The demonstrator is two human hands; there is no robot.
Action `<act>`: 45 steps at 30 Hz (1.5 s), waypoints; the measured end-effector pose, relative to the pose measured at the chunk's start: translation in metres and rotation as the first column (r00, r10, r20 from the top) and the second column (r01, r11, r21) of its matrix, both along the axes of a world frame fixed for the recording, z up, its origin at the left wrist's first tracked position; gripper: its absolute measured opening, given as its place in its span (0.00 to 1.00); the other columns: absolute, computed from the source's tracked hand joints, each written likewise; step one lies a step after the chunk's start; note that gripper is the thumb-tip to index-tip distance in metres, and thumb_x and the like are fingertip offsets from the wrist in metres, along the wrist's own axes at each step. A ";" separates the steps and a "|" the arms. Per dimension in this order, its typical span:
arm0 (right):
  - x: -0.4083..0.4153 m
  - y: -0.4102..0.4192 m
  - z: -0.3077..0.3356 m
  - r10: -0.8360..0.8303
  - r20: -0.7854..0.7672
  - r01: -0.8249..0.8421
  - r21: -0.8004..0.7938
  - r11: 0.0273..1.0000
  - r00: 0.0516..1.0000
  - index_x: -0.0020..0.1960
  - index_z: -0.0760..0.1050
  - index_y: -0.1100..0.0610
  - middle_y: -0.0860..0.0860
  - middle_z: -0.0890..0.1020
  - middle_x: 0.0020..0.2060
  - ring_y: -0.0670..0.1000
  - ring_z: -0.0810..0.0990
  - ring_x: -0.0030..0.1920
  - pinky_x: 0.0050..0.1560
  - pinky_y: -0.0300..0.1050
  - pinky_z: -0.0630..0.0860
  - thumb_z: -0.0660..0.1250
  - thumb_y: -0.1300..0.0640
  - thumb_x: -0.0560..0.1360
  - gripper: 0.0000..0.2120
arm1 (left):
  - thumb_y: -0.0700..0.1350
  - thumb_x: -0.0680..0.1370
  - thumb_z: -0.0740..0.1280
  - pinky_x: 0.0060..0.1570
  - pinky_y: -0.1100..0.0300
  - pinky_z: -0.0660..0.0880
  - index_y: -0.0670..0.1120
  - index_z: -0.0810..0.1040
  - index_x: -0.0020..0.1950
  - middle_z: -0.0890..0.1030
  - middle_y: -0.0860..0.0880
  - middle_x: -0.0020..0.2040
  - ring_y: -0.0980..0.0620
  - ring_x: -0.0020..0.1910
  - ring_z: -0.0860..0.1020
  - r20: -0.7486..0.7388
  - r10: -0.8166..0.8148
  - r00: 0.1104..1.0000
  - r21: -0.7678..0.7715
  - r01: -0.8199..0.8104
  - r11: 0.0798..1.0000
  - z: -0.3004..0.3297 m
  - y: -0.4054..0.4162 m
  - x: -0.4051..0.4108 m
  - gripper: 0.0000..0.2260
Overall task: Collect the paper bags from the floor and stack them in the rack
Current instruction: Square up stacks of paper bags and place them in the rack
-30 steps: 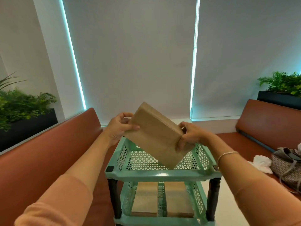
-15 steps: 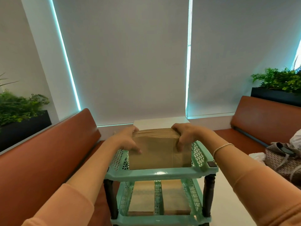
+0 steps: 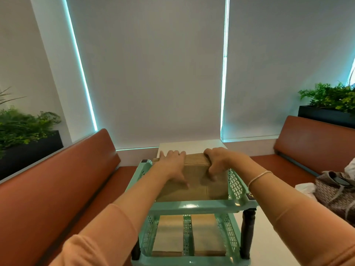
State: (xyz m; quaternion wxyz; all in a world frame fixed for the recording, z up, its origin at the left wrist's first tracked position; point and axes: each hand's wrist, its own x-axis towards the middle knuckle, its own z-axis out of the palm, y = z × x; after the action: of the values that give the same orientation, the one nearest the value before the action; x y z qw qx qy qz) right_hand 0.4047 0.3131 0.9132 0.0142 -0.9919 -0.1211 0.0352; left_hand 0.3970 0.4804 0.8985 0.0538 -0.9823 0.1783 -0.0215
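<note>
A thick stack of brown paper bags [image 3: 199,186] stands leaning on its edge in the top shelf of the mint-green plastic rack [image 3: 194,205]. My left hand [image 3: 172,166] lies over the stack's left top and front, fingers spread. My right hand [image 3: 218,162] grips the right top edge, with its fingers curled down the front. On the lower shelf two more stacks of paper bags [image 3: 169,235] [image 3: 208,234] lie flat side by side.
Brown padded benches run along the left [image 3: 57,189] and the right [image 3: 311,143]. A woven handbag [image 3: 338,194] and a white cloth sit on the right bench. A white table [image 3: 192,147] stands behind the rack. Planters with green plants stand behind both benches.
The stack was held tilted above the rack; it has come down into the top shelf. Both hands have stayed on it and shifted to its top edge.
</note>
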 end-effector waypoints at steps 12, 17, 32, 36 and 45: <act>-0.012 0.002 -0.006 0.087 0.032 -0.087 -0.011 0.996 0.996 0.75 0.53 0.50 0.54 0.67 0.67 0.55 0.64 0.67 0.67 0.54 0.66 0.75 0.57 0.65 0.45 | 0.56 0.70 0.72 0.71 0.45 0.55 0.48 0.57 0.74 0.68 0.46 0.70 0.45 0.69 0.65 0.000 -0.050 0.999 -0.041 0.050 0.998 -0.007 0.012 0.007 0.38; -0.008 -0.022 -0.008 0.065 -0.040 -0.052 0.276 0.960 0.997 0.69 0.62 0.54 0.53 0.72 0.60 0.53 0.72 0.59 0.59 0.47 0.73 0.76 0.60 0.64 0.38 | 0.53 0.68 0.75 0.56 0.52 0.74 0.48 0.73 0.60 0.78 0.49 0.58 0.49 0.56 0.75 -0.074 -0.008 0.997 -0.253 -0.011 0.967 -0.005 0.045 0.014 0.24; -0.005 -0.051 -0.023 0.143 -0.313 0.132 0.709 0.693 0.939 0.62 0.65 0.52 0.52 0.74 0.54 0.55 0.74 0.56 0.51 0.47 0.78 0.74 0.69 0.59 0.36 | 0.31 0.66 0.74 0.42 0.61 0.78 0.38 0.76 0.57 0.82 0.43 0.49 0.48 0.48 0.81 -0.436 -0.040 0.899 -0.865 -0.406 0.296 -0.028 0.070 0.010 0.20; -0.006 -0.046 -0.023 0.115 -0.381 0.168 0.632 0.756 0.917 0.63 0.63 0.51 0.48 0.74 0.50 0.54 0.72 0.57 0.48 0.41 0.73 0.70 0.76 0.65 0.35 | 0.29 0.69 0.71 0.51 0.59 0.76 0.41 0.73 0.61 0.81 0.44 0.54 0.49 0.52 0.78 -0.455 -0.090 0.886 -0.868 -0.419 0.266 -0.033 0.066 0.010 0.23; -0.003 -0.037 -0.027 0.063 -0.274 0.132 0.636 0.761 0.960 0.61 0.66 0.54 0.53 0.76 0.51 0.53 0.74 0.54 0.53 0.48 0.76 0.70 0.73 0.67 0.28 | 0.34 0.73 0.69 0.65 0.50 0.71 0.46 0.76 0.58 0.79 0.47 0.56 0.48 0.58 0.76 -0.451 -0.023 0.892 -0.829 -0.409 0.382 -0.036 0.067 0.009 0.15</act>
State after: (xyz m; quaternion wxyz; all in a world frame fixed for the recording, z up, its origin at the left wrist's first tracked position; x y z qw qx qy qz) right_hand 0.4014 0.2760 0.8866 0.3734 -0.9126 -0.1042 0.1303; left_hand 0.4061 0.5472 0.8629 -0.5228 -0.8475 0.0252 0.0877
